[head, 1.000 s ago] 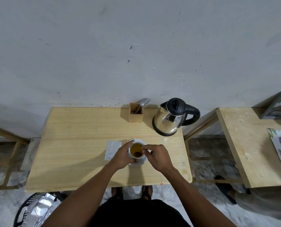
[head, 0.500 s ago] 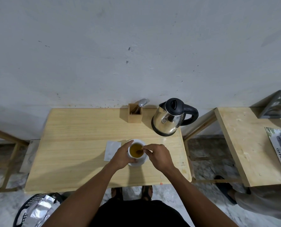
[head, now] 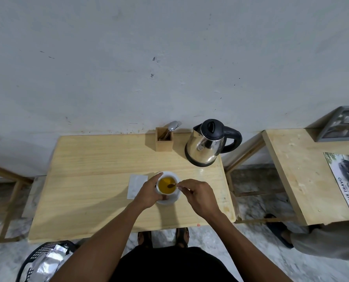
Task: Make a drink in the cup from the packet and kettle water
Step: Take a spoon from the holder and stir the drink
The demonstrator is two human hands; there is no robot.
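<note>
A white cup (head: 165, 185) of amber liquid stands on a white saucer (head: 174, 197) near the front middle of the wooden table (head: 92, 169). My left hand (head: 148, 193) wraps around the cup's left side. My right hand (head: 198, 197) pinches the handle of a small spoon (head: 172, 185) whose bowl dips into the liquid. A white packet (head: 136, 185) lies flat just left of the cup. The steel kettle (head: 207, 146) with black lid and handle stands at the table's back right.
A wooden holder (head: 164, 142) with cutlery stands left of the kettle, by the wall. A second table (head: 304, 180) with a printed sheet is to the right. A dark basket (head: 42, 259) with foil bags sits on the floor at lower left. Another person's foot (head: 279, 231) shows at right.
The spoon's bowl has shifted inside the cup, from its lower part to the right side. My left hand stays on the cup. The view has shifted slightly.
</note>
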